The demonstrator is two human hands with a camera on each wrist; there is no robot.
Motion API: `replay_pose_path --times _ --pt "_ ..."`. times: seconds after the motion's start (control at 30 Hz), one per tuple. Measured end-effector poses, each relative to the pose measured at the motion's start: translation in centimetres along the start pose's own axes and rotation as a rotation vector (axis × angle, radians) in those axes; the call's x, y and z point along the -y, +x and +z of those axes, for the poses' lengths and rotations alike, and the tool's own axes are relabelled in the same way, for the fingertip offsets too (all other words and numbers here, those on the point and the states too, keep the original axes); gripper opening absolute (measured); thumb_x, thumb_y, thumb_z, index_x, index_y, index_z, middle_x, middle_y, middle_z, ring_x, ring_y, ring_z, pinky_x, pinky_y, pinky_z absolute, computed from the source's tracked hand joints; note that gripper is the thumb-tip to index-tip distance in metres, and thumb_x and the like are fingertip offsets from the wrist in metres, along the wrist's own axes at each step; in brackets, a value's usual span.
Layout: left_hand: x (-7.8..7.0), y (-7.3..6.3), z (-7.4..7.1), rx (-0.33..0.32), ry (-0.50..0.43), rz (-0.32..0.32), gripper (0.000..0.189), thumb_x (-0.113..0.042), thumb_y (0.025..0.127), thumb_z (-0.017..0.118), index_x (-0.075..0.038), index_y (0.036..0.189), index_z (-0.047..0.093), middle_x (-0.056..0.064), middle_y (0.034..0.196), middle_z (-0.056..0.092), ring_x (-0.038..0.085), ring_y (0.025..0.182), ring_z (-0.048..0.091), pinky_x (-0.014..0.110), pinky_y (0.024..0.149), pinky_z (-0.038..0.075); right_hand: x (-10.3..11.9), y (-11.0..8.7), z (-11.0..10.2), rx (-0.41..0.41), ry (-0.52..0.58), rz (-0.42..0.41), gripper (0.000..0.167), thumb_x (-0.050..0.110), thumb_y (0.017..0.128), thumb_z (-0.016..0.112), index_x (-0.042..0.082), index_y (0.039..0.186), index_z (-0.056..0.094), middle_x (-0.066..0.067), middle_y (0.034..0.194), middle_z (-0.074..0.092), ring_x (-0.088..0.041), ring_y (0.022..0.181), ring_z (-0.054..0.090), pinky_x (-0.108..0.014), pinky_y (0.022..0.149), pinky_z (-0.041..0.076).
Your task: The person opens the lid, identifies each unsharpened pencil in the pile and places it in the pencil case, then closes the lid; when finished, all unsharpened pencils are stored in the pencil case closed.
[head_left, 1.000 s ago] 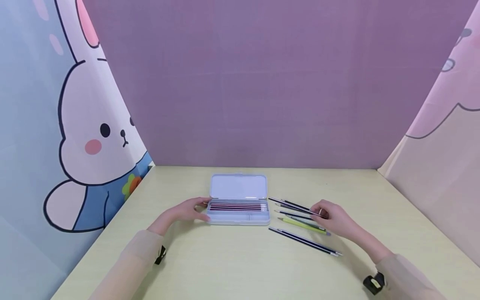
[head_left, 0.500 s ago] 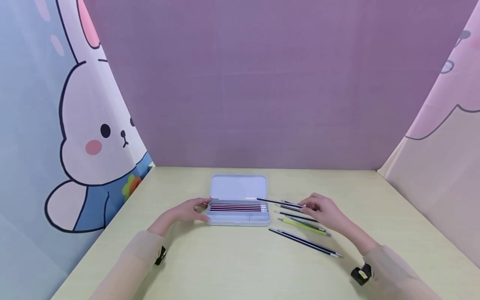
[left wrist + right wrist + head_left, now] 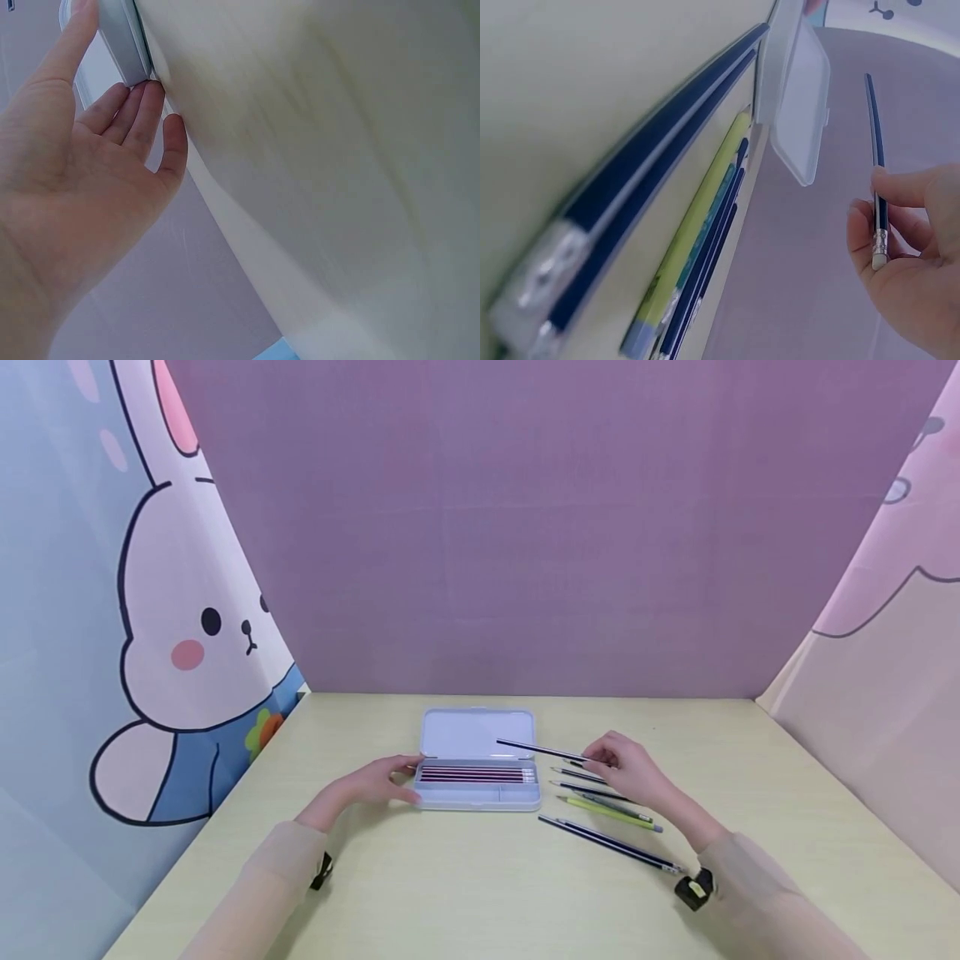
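Note:
A pale plastic pencil case [image 3: 457, 795] lies on the table with its lid [image 3: 477, 733] raised at the back. Several dark red striped pencils [image 3: 472, 775] lie in its rear compartment. My left hand [image 3: 377, 782] holds the left end of the case, thumb at the front corner and fingers at the back. Between thumb and fingers, my right hand [image 3: 632, 773] pinches a dark striped pencil [image 3: 536, 749] near its eraser end. That pencil is lifted, its far end in front of the lid's right part. In the right wrist view its white eraser [image 3: 879, 262] shows by the palm.
Right of the case lie several dark pencils [image 3: 592, 791] and a yellow-green pencil [image 3: 611, 812]. Nearer the front are two dark pencils [image 3: 607, 842] side by side. A purple backdrop [image 3: 480, 568] rises behind the table [image 3: 450, 877], with printed cloths at both sides.
My right hand has lifted the dark pencil off the group and carried it left and up toward the case. My left hand has stayed at the case's left end.

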State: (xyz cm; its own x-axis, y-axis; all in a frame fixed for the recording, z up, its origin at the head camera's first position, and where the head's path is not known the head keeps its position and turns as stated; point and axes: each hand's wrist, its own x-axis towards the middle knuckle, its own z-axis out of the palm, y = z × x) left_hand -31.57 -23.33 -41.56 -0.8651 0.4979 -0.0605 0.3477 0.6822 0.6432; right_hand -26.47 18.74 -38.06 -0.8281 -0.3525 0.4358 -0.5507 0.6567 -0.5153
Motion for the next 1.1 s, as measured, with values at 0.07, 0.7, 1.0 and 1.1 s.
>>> replay_pose_path --times 0.07,0.7,1.0,1.1 --pt "0.0 0.0 0.0 0.000 0.000 -0.002 0.080 -0.034 0.077 0.076 -0.005 0.142 0.039 0.015 0.139 0.047 0.031 0.122 0.047 0.053 0.106 0.032 0.2 0.3 0.2 -0.003 0.007 -0.007 0.007 0.003 0.084 0.067 0.004 0.092 0.067 -0.002 0.085 0.059 -0.008 0.073 0.054 -0.021 0.062 0.048" --pt "0.2 0.2 0.1 0.002 -0.006 -0.020 0.081 -0.034 0.077 0.077 -0.006 0.142 0.039 0.014 0.140 0.046 0.032 0.123 0.047 0.054 0.107 0.031 1.5 3.2 2.3 0.010 0.032 -0.002 0.007 0.003 0.085 0.066 0.003 0.092 0.067 -0.004 0.085 0.060 -0.010 0.073 0.053 -0.021 0.063 0.048" --pt "0.2 0.2 0.1 0.004 -0.016 -0.010 0.080 -0.033 0.077 0.076 -0.006 0.143 0.039 0.014 0.140 0.046 0.031 0.123 0.047 0.053 0.107 0.031 2.1 4.5 4.0 0.023 0.023 -0.024 0.004 0.004 0.085 0.067 0.003 0.089 0.068 -0.004 0.083 0.060 -0.011 0.073 0.054 -0.021 0.062 0.048" --pt "0.1 0.1 0.0 0.002 -0.018 -0.005 0.080 -0.033 0.077 0.076 -0.006 0.142 0.039 0.014 0.140 0.046 0.031 0.123 0.047 0.052 0.107 0.031 2.4 4.9 4.3 0.035 0.017 -0.037 0.004 0.004 0.084 0.067 0.003 0.088 0.069 -0.003 0.082 0.061 -0.011 0.074 0.054 -0.021 0.062 0.048"
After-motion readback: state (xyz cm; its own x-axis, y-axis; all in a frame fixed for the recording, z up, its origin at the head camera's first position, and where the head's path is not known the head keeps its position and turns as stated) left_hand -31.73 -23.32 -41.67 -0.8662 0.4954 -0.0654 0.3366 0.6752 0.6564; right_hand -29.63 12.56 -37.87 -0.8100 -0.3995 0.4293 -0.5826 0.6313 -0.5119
